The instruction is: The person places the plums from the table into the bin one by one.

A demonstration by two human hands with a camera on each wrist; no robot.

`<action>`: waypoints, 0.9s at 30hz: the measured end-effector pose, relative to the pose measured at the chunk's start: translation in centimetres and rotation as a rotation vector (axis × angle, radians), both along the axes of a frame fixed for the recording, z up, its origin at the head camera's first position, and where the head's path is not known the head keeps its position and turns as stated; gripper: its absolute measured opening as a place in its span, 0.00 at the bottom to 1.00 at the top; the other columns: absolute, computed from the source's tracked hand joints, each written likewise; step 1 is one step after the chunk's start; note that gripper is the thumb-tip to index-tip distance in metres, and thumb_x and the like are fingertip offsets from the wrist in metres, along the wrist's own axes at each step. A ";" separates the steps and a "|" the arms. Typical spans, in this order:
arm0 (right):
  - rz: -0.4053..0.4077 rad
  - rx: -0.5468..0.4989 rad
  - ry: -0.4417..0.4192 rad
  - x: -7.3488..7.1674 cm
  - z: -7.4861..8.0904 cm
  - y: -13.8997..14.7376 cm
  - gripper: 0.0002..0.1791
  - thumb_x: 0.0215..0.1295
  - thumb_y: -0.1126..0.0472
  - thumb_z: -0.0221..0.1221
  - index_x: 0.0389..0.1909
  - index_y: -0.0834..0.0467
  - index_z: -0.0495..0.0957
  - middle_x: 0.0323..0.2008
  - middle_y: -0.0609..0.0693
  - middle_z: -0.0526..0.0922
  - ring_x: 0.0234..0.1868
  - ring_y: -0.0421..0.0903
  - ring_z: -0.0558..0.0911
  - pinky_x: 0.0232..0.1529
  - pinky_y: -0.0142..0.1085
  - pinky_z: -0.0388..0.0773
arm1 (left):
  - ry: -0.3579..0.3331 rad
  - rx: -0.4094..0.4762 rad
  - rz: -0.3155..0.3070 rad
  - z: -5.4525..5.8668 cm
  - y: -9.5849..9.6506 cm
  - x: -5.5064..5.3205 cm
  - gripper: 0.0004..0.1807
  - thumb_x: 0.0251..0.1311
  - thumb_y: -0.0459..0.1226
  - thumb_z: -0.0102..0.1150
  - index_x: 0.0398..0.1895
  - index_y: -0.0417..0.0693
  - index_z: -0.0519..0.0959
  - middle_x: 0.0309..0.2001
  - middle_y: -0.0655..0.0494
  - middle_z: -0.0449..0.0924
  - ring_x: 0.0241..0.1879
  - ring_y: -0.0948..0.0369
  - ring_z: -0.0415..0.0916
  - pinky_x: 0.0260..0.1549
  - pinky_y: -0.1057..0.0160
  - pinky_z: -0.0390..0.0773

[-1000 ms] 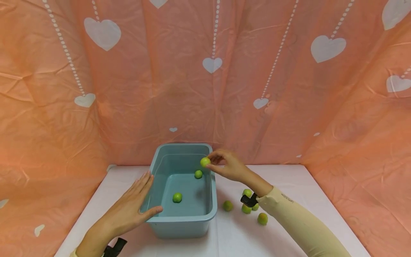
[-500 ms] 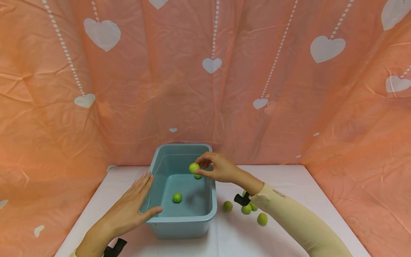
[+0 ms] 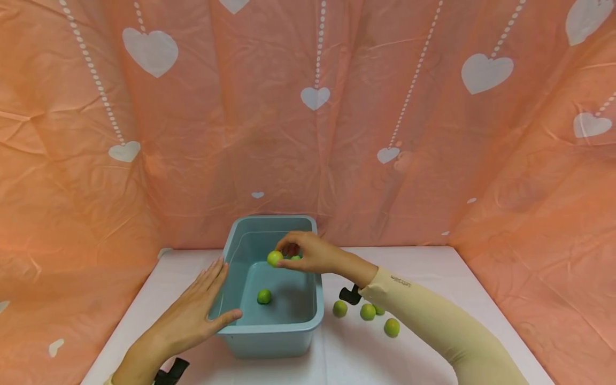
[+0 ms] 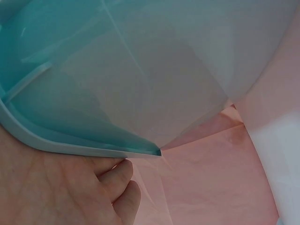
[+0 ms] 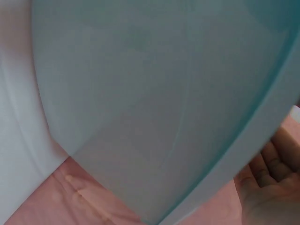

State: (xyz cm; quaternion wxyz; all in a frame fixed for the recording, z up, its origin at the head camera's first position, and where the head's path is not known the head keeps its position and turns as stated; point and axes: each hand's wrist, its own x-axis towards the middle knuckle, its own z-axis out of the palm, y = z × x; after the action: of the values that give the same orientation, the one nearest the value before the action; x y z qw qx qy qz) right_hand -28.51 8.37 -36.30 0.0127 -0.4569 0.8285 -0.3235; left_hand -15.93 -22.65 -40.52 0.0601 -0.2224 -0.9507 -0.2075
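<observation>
Between the thumb and fingertips of my right hand (image 3: 310, 253) is a small round yellow-green fruit (image 3: 275, 259), held over the inside of a blue-grey plastic bin (image 3: 269, 328). Inside, one green fruit (image 3: 264, 296) lies on the floor, and another fruit (image 3: 295, 258) is partly hidden behind the right hand. My left hand (image 3: 192, 305) rests along the bin's left rim, fingers extended and thumb over the near corner. The left wrist view has this hand (image 4: 70, 187) against the rim's outside. In the right wrist view, the bin wall hides the fruit and most of the fingers.
Right of the bin, several green fruits (image 3: 368, 312) lie on the white tablecloth (image 3: 409, 262), some partly covered by the right sleeve (image 3: 433, 315). A peach-coloured curtain (image 3: 260, 133) with white hearts hangs behind and at both sides.
My right hand has moved left and slightly down, carrying the fruit from near the bin's right rim toward its middle. The left hand stays in place.
</observation>
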 end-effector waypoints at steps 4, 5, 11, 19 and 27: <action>0.019 0.025 -0.018 -0.2 -0.2 -0.8 0.16 0.71 0.57 0.73 0.53 0.61 0.86 0.46 0.51 0.86 0.46 0.50 0.86 0.51 0.40 0.87 | 0.003 0.002 0.002 0.0 0.0 0.0 0.58 0.70 0.66 0.61 0.87 0.38 0.52 0.87 0.41 0.45 0.85 0.40 0.45 0.76 0.31 0.57; 0.022 0.032 -0.018 -0.3 -0.3 -0.9 0.16 0.71 0.57 0.73 0.53 0.61 0.86 0.45 0.51 0.86 0.46 0.50 0.86 0.51 0.39 0.87 | 0.000 0.004 0.005 0.0 0.0 0.0 0.58 0.70 0.66 0.61 0.87 0.38 0.51 0.87 0.41 0.45 0.85 0.40 0.45 0.77 0.31 0.57; 0.038 0.081 0.011 -0.8 -0.6 -1.8 0.17 0.71 0.56 0.72 0.53 0.62 0.86 0.44 0.54 0.86 0.46 0.53 0.86 0.49 0.30 0.85 | -0.011 0.013 0.016 -0.1 0.0 0.1 0.58 0.70 0.66 0.61 0.87 0.38 0.51 0.87 0.42 0.44 0.85 0.40 0.44 0.77 0.31 0.55; 0.030 0.164 0.007 -1.2 -0.8 -2.6 0.15 0.72 0.56 0.71 0.52 0.60 0.86 0.43 0.54 0.87 0.43 0.48 0.84 0.47 0.29 0.82 | -0.016 0.018 0.023 0.0 0.0 0.3 0.58 0.70 0.67 0.61 0.87 0.40 0.51 0.87 0.42 0.44 0.85 0.40 0.43 0.77 0.30 0.55; 0.032 0.233 -0.029 -1.4 -1.3 -3.1 0.15 0.71 0.55 0.72 0.51 0.60 0.86 0.42 0.53 0.87 0.43 0.48 0.84 0.45 0.25 0.79 | -0.026 0.027 0.016 0.0 0.1 0.2 0.58 0.70 0.67 0.61 0.88 0.41 0.51 0.88 0.44 0.44 0.86 0.41 0.43 0.79 0.33 0.53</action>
State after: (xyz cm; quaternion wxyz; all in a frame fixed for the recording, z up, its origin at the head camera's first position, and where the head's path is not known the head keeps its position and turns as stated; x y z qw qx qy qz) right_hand -29.93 5.29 -37.59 0.0832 -0.4607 0.8529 -0.2312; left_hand -15.69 -22.58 -40.55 0.0524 -0.2111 -0.9504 -0.2224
